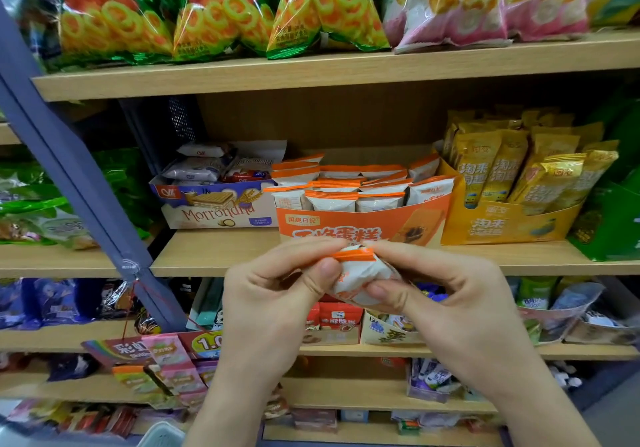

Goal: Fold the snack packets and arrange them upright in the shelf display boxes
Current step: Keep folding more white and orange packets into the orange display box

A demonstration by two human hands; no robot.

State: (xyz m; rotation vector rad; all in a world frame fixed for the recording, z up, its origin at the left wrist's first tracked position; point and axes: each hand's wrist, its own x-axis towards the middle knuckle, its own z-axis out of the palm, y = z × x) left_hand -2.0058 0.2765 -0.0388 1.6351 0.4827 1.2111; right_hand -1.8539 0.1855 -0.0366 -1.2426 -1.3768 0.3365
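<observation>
A person's left hand [277, 284] and right hand [446, 294] together pinch a small white snack packet [360, 278] with an orange sealed edge, holding it in the air just in front of the wooden shelf [214, 252]. Directly behind the packet stands an orange display box [360, 225] filled with matching packets set upright. It is flanked by a white wafer box [214, 209] on the left and a yellow box [502, 225] of tall gold packets on the right.

Smooth plastic packet [360, 273] (matt wooden shelf [207, 252])
</observation>
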